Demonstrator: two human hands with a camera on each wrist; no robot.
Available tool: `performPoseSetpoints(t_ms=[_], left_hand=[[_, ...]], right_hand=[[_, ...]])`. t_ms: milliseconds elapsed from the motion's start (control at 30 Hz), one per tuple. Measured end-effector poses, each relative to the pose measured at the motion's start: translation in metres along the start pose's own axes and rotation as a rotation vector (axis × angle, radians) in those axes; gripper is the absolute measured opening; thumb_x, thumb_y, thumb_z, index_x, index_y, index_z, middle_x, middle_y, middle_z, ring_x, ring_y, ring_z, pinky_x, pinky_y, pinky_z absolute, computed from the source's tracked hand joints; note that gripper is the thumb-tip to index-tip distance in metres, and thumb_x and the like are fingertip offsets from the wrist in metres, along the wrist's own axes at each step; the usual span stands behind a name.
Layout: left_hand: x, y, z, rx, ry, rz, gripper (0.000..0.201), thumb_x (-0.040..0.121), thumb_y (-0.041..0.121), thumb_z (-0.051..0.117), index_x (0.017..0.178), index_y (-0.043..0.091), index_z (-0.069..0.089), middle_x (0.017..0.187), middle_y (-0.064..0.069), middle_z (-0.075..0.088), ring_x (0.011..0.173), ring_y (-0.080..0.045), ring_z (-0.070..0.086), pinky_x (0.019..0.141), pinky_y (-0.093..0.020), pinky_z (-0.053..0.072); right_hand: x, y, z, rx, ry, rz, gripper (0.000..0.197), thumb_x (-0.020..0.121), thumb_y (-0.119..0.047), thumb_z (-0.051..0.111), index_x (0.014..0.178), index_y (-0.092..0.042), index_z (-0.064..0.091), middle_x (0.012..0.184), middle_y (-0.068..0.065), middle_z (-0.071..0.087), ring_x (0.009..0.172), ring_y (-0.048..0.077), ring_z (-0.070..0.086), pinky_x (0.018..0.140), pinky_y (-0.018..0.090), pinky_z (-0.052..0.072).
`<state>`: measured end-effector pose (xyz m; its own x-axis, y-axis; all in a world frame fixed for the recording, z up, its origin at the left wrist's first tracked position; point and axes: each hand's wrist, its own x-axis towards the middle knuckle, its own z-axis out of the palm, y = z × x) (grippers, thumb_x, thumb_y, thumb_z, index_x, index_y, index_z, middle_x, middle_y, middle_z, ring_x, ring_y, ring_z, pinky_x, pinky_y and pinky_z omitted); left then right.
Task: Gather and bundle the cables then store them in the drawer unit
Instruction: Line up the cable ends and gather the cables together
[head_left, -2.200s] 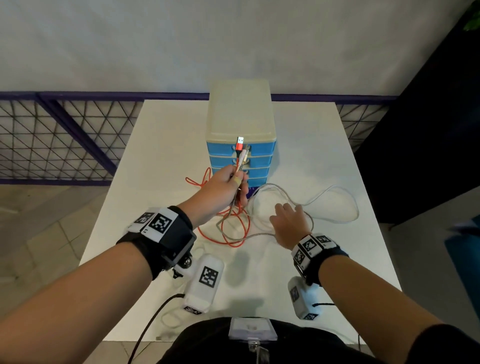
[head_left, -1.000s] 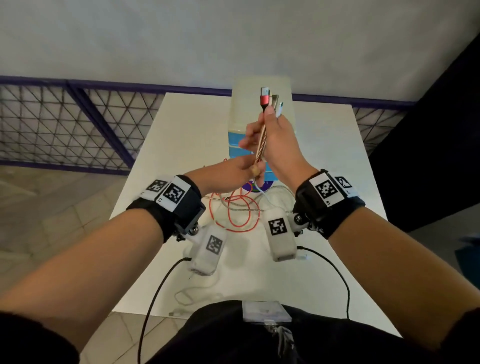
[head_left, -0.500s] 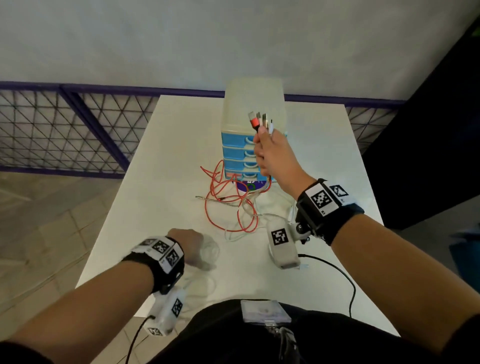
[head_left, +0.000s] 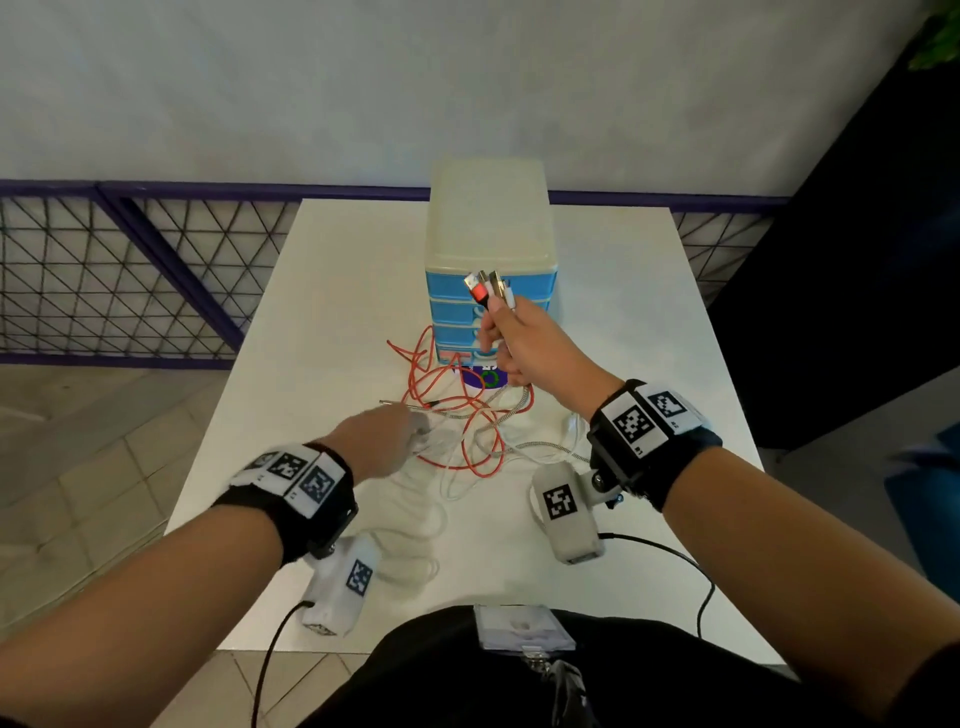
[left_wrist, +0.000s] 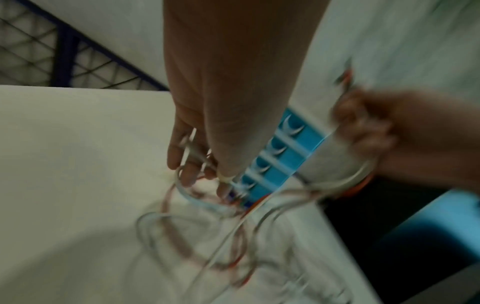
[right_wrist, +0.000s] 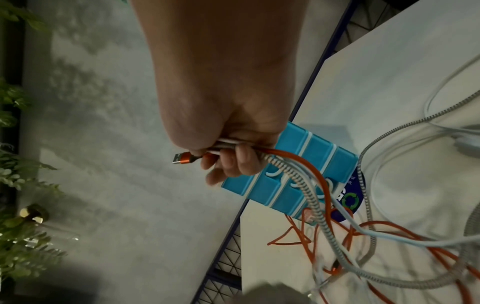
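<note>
Right grip: right hand (head_left: 524, 345) fisted round the cable plugs (head_left: 488, 288), mid-frame, before the drawer unit (head_left: 491, 270).
Left grip: left hand (head_left: 382, 434) pinching white cable in the tangle (head_left: 457, 421); blurred.
Surface: white tabletop (head_left: 322, 322); mesh railing (head_left: 104, 270) upper left.

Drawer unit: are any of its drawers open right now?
All shut: the blue fronts of the drawer unit sit flush in the head view.
</note>
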<state>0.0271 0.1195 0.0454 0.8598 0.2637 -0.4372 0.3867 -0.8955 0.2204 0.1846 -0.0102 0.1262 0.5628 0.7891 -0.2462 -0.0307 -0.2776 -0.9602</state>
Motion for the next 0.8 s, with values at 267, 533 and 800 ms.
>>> performPoseSetpoints(t_ms=[267, 533, 800], left_hand=[[-0.003, 0.04, -0.099, -0.546, 0.443, 0.114, 0.011, 0.079, 0.022, 0.073, 0.084, 0.018, 0.065, 0.076, 0.002, 0.066, 0.062, -0.007, 0.059, 0.059, -0.022, 0.047], [0.0, 0.044, -0.1, -1.288, 0.557, 0.037, 0.018, 0.085, 0.014, 0.069, 0.1, 0.005, 0.068, 0.081, -0.011, 0.064, 0.067, -0.011, 0.064, 0.07, -0.023, 0.058], [0.005, 0.045, -0.094, -1.115, 0.651, 0.024, 0.04, 0.085, 0.008, 0.067, 0.121, 0.019, 0.054, 0.087, -0.011, 0.067, 0.07, -0.013, 0.068, 0.068, -0.026, 0.06]], right_hand=[[-0.003, 0.013, 0.007, -0.298, 0.03, -0.109, 0.019, 0.104, -0.031, 0.032, 0.105, -0.016, 0.044, 0.091, 0.013, 0.066, 0.032, 0.002, 0.042, 0.037, 0.016, 0.034], [-0.007, 0.001, 0.003, -0.037, -0.042, -0.017, 0.016, 0.105, -0.025, 0.034, 0.1, -0.013, 0.043, 0.069, 0.005, 0.05, 0.031, 0.001, 0.036, 0.032, 0.015, 0.029], [-0.013, 0.001, -0.004, -0.338, -0.174, 0.02, 0.019, 0.105, -0.032, 0.032, 0.107, -0.019, 0.046, 0.099, 0.004, 0.073, 0.046, 0.016, 0.065, 0.042, 0.022, 0.047]])
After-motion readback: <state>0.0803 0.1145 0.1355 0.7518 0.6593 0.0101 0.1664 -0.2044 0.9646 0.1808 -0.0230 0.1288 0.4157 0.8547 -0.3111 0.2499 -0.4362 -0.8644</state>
